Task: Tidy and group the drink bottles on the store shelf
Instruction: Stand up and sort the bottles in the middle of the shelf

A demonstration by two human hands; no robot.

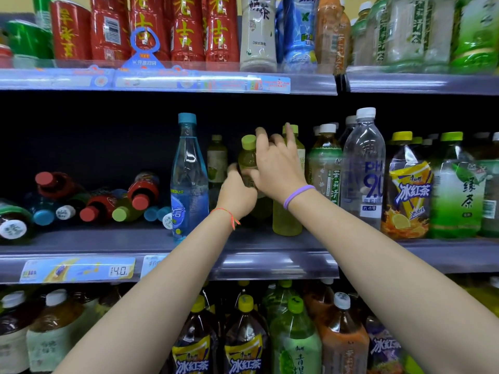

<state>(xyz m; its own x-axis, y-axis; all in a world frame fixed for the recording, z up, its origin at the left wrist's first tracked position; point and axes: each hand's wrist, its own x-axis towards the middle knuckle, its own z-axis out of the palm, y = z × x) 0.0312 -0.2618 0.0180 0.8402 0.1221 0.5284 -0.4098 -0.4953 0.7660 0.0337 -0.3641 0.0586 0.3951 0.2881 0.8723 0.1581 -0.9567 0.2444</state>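
On the middle shelf [81, 238] my left hand [237, 195] grips the body of a small green-tea bottle with a lime cap [248, 155], standing upright. My right hand [278, 163] reaches over it, thumb against that bottle and fingers spread toward a second lime-capped bottle [287, 222] behind, whose cap one fingertip touches. A tall blue water bottle [189, 184] stands just left of my hands. Another olive-capped bottle [217, 163] stands further back. Several bottles lie toppled in a pile [102, 201] at the left.
Right of my hands stand jasmine tea [325, 168], a clear pH 9.0 water bottle [364, 171], iced tea [409, 193] and green tea [456, 190]. Red tea bottles [186, 28] fill the shelf above. Large tea bottles [245, 341] crowd the shelf below.
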